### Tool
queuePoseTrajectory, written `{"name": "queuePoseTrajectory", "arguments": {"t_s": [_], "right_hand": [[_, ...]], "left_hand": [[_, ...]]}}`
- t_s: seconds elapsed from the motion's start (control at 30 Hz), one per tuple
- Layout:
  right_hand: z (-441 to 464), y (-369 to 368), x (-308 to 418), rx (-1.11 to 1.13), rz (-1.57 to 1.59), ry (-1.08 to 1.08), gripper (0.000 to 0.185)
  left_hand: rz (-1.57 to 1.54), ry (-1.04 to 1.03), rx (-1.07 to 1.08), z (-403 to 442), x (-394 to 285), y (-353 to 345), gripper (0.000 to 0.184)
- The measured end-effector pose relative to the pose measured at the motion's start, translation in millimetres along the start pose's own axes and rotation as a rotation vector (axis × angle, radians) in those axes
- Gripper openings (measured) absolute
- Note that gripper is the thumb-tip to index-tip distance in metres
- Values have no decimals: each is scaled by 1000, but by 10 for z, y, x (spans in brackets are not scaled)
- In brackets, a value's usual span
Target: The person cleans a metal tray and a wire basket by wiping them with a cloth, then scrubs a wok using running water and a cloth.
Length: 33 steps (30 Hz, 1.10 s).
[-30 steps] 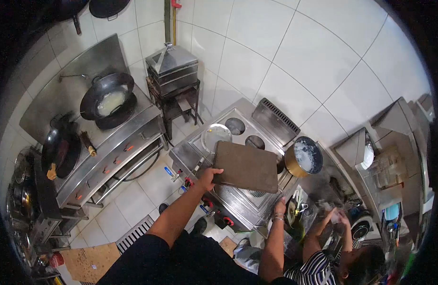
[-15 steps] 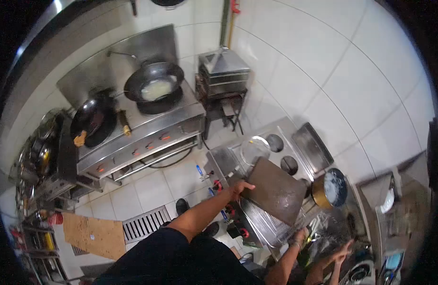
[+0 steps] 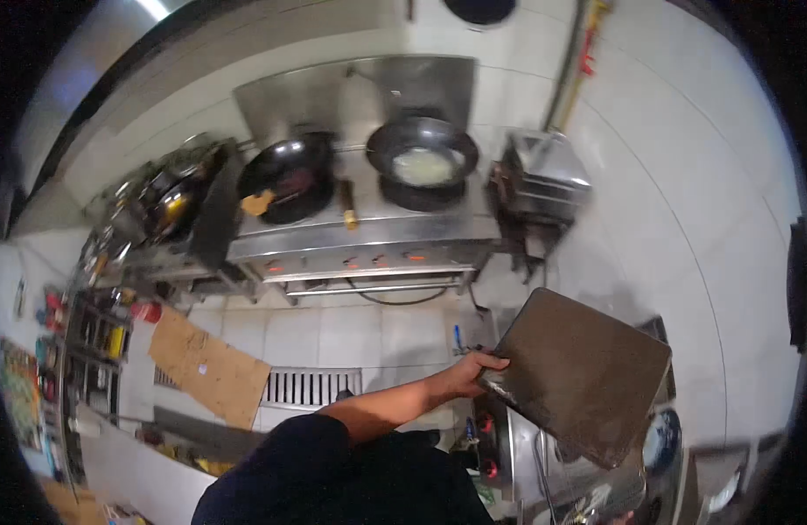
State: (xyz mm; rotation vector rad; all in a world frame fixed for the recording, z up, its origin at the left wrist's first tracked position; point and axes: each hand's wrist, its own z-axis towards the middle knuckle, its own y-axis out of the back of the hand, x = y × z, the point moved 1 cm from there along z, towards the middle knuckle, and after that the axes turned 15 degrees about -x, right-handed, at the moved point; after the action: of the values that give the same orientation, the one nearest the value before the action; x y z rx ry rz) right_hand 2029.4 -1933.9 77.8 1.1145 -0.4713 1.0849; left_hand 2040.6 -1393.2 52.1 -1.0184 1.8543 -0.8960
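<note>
The left hand (image 3: 460, 374) has its fingers clasped on a brown slab (image 3: 587, 376) (the right hand's grip I cannot tell).

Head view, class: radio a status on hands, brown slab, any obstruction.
Left hand grips brown slab. Right hand not visible. Slab hides part of stove.

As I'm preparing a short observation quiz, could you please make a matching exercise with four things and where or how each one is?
1. Brown slab
2. Wok nearer the steel box
3. Tan sheet
4. Brush-like tool

A. Flat on the floor beside the drain grate
B. Between the two woks
C. Held in the left hand
D. Pale contents inside

Pairs: 1-C, 2-D, 3-A, 4-B
</note>
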Motion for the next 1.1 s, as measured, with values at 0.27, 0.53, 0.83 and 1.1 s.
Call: {"name": "queuePoseTrajectory", "arguments": {"t_s": [0.27, 0.53, 0.83, 1.1], "right_hand": [[-1066, -205, 1588, 119, 350, 282, 49], [-3378, -823, 2729, 841, 502, 226, 47], [-6648, -511, 3169, 2024, 267, -132, 34], [-8498, -212, 3249, 2314, -56, 36, 37]], "left_hand": [[-58, -561, -298, -2008, -1111, 1017, 36], [292, -974, -876, -3179, -1503, 2163, 22], [-117, -1163, -967, -4538, -1371, 3003, 24], [-337, -1237, -1286, -5722, -1111, 3168, 34]]}}
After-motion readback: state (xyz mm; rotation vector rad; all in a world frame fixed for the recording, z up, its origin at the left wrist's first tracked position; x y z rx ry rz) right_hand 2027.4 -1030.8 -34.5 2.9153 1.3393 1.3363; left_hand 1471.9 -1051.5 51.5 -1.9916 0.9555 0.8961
